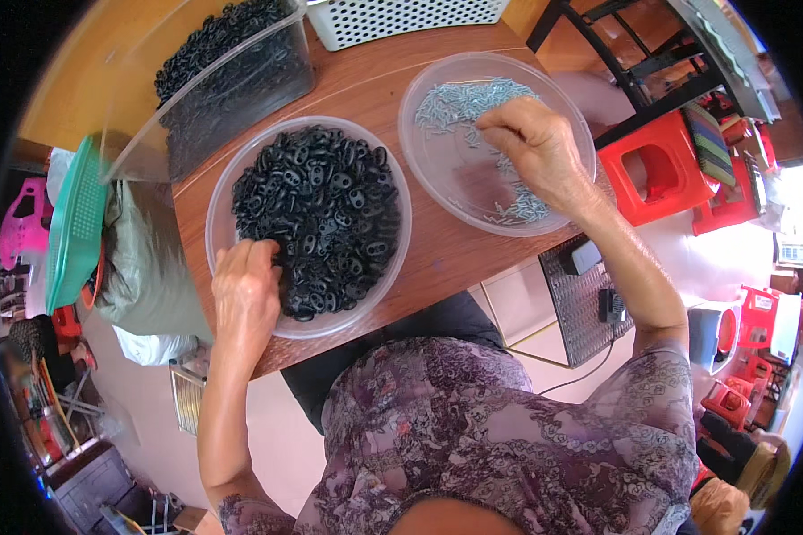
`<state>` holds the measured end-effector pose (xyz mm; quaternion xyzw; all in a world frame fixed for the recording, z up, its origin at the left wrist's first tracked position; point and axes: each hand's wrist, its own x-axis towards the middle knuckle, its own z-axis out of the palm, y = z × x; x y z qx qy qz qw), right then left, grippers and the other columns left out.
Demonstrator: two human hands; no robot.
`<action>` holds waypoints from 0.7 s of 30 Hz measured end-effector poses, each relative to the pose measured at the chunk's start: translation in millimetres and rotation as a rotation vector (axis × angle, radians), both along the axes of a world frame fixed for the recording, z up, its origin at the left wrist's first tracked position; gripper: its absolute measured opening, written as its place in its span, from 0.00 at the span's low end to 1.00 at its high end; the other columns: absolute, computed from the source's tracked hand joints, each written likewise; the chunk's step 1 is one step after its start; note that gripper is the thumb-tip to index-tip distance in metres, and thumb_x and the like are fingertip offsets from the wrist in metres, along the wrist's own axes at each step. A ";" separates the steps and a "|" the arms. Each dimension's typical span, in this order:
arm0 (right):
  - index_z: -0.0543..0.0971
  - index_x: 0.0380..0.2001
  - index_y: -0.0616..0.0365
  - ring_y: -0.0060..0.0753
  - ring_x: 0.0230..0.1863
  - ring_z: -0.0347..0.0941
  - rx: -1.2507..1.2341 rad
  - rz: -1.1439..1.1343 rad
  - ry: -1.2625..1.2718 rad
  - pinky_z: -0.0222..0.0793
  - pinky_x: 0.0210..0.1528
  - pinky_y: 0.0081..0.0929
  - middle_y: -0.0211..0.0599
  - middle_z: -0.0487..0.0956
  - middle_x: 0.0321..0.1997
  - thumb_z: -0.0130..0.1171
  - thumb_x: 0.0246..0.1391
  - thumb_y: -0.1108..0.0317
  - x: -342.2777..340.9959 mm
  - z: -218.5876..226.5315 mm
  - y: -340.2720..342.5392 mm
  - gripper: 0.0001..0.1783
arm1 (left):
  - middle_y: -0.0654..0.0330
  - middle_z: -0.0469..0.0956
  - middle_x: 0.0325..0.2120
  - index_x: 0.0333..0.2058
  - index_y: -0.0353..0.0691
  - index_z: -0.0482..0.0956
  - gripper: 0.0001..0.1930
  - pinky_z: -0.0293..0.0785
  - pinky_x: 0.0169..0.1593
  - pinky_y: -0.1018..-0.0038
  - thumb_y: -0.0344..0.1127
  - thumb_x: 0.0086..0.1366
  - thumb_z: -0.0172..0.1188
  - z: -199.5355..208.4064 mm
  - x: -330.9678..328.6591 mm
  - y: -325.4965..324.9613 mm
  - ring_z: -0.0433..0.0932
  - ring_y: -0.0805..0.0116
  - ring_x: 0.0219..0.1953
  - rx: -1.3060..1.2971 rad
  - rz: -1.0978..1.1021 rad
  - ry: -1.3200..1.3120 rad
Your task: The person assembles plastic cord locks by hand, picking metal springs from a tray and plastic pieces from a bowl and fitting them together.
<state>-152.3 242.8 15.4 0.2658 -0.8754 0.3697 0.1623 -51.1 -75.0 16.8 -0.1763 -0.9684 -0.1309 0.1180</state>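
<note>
A round clear tub (218, 192) on the wooden table is full of small black plastic pieces (326, 218), each with two holes. My left hand (246, 290) reaches over its near left rim with fingers bent together at the pieces; the fingertips are partly hidden. To the right lies a shallow round clear tray (473, 174) with thin pale blue screw-like pins (473, 100), gathered at its far side and in a smaller heap near its front. Above the tray my right hand (540, 147) is closed in a pinch, and what it holds, if anything, is too small to make out.
A clear rectangular bin (299, 76) with more black pieces stands at the far left of the table (428, 272). A white perforated basket (410, 25) is at the far edge. Red stools (656, 165) stand to the right, and a green basket (76, 223) and grey sack (147, 267) to the left.
</note>
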 end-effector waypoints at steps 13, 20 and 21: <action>0.77 0.25 0.56 0.42 0.31 0.69 0.396 0.071 0.107 0.65 0.32 0.34 0.38 0.73 0.24 0.57 0.38 0.73 -20.5 -29.7 -18.3 0.06 | 0.63 0.73 0.22 0.31 0.33 0.74 0.03 0.67 0.27 0.82 0.25 0.57 0.55 14.1 24.0 8.3 0.70 0.77 0.22 1.111 0.281 -0.460; 0.77 0.26 0.56 0.41 0.31 0.69 0.294 0.072 0.080 0.66 0.33 0.33 0.37 0.73 0.24 0.58 0.37 0.73 -20.7 -31.7 -9.3 0.07 | 0.58 0.72 0.18 0.31 0.33 0.71 0.08 0.69 0.24 0.75 0.32 0.56 0.57 8.4 26.7 9.9 0.69 0.71 0.16 1.542 0.168 -0.519; 0.77 0.26 0.56 0.41 0.31 0.69 0.295 0.073 0.080 0.66 0.33 0.33 0.37 0.73 0.24 0.58 0.37 0.73 -20.7 -32.1 -9.7 0.07 | 0.57 0.73 0.18 0.31 0.32 0.72 0.07 0.70 0.24 0.75 0.29 0.56 0.57 6.7 26.0 9.8 0.71 0.69 0.16 1.629 0.127 -0.527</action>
